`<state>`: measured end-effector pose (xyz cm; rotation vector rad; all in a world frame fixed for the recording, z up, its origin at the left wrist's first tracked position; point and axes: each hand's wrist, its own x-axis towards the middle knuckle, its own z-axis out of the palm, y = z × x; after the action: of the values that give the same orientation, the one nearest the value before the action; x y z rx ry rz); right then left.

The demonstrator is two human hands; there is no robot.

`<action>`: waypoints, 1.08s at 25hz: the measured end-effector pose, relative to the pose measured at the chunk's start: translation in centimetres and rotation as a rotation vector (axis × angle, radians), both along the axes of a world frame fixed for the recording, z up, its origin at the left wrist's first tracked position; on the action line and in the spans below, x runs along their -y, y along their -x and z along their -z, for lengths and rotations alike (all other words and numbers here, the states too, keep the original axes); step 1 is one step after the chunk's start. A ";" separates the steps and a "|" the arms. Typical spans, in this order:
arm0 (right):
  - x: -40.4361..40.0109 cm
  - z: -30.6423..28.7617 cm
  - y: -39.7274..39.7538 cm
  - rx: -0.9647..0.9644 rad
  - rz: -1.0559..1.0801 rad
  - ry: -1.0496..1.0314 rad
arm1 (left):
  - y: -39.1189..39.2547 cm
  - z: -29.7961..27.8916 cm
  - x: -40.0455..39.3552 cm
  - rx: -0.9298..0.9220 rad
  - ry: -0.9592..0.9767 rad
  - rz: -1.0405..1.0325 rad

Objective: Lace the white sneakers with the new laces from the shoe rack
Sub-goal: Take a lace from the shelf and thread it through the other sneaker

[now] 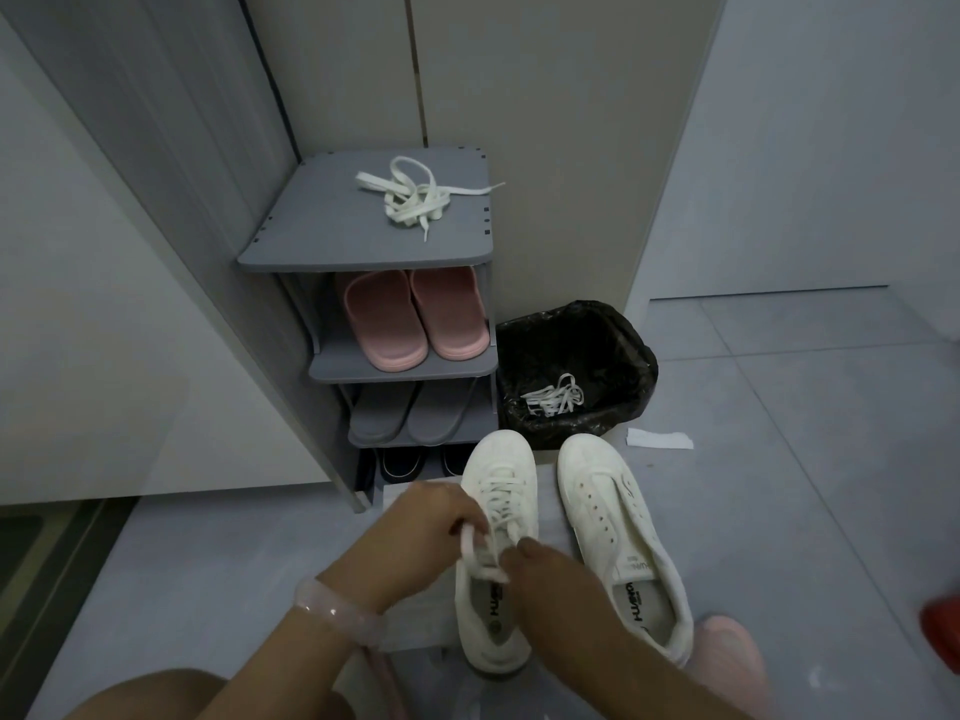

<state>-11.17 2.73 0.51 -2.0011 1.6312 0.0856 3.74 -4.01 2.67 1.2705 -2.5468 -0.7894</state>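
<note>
Left hand [431,527]: curled, pinching a loop of white lace [475,550] above the tongue of the left sneaker [496,553].
Right hand [535,563]: fingers bent at the same lace, gripping its other strand.
Left sneaker: laced through its forward eyelets, toe toward the shoe rack [374,252].
Right sneaker [618,537]: just beside, unlaced, eyelets bare.
New laces [415,197]: loose tangle on the rack's top shelf.
Rack shelves below: pink slippers [410,319], grey slippers [410,413].
Black-lined bin [576,366]: beside the rack, white laces [553,397] inside.

Head camera, looking steeply down, near hands, edges perhaps distorted
</note>
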 end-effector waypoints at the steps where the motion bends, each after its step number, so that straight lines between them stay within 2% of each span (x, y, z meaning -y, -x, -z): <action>1: 0.1 0.8 -0.4 0.024 0.015 -0.063 | 0.3 0.5 -0.5 0.112 0.014 0.101; 3: 0.7 1.2 -0.6 0.156 0.112 -0.138 | 0.5 1.6 -1.0 0.290 0.004 0.197; 6: 1.6 0.0 0.1 0.197 0.190 -0.210 | 0.7 3.0 -0.9 0.371 -0.001 0.208; 9: 2.5 -2.2 3.2 -0.015 0.209 -0.063 | 1.7 3.3 -1.7 0.391 -0.152 0.301; 11: 2.8 -3.0 6.8 -0.126 0.293 0.041 | 2.2 3.0 -2.2 0.323 -0.230 0.343; 12: 2.7 -3.4 8.5 -0.190 0.323 0.047 | 2.2 2.6 -2.2 0.276 -0.225 0.303; 15: 1.5 -2.5 11.9 -0.394 0.279 -0.161 | 1.5 1.4 -1.6 0.178 -0.061 0.047; 17: 0.5 -1.2 12.0 -0.325 0.272 -0.317 | 0.8 1.7 -1.4 0.191 -0.031 -0.164; 18: 0.1 0.0 11.9 -0.257 0.295 -0.354 | 0.6 2.1 -1.4 0.259 -0.084 -0.238; 21: -0.3 2.4 12.0 -0.237 0.374 -0.274 | 0.9 4.5 -2.2 0.517 -0.300 -0.226; 24: -0.1 3.0 11.9 -0.270 0.350 -0.209 | 2.1 6.2 -2.8 0.519 -0.247 -0.246; 27: 0.1 2.5 10.7 -0.152 0.359 -0.202 | 1.6 6.1 -2.2 0.541 -0.141 -0.265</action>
<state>-21.85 2.67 -2.04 -1.5600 1.9679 0.2622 2.11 -1.85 -3.44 2.0551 -2.6443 -0.6429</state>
